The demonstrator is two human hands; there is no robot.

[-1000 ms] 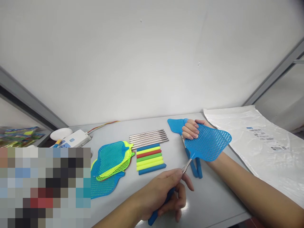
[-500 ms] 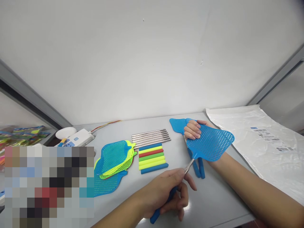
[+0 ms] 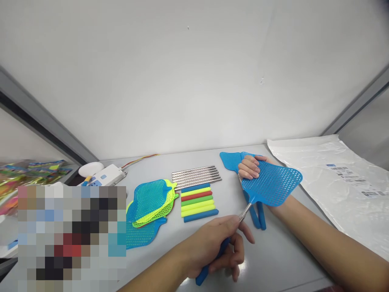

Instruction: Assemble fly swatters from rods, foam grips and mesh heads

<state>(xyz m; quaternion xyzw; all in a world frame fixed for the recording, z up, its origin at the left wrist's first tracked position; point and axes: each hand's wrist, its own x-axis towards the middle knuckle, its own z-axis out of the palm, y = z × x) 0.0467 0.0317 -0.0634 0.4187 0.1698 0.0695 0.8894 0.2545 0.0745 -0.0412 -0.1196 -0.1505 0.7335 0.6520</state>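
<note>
A blue fly swatter [image 3: 273, 183] is held between both of my hands, its mesh head up to the right. My left hand [image 3: 223, 243] is closed on its blue handle and the lower part of the metal rod. Fingers of my right hand [image 3: 249, 167] are wrapped over the left edge of the mesh head. Behind that hand lie other blue fly swatters [image 3: 230, 161], partly hidden, with their blue handles [image 3: 260, 217] sticking out below.
Left of my hands are coloured handle tubes [image 3: 199, 202] in a row, metal rods [image 3: 196, 177] and stacked swatter heads [image 3: 152, 200]. A power strip [image 3: 107, 176] sits back left. A white plastic mailer [image 3: 331, 178] covers the right side. Part of the lower left is blurred out.
The whole scene has shifted slightly to the right in view. My grip on the fly swatter looks the same.
</note>
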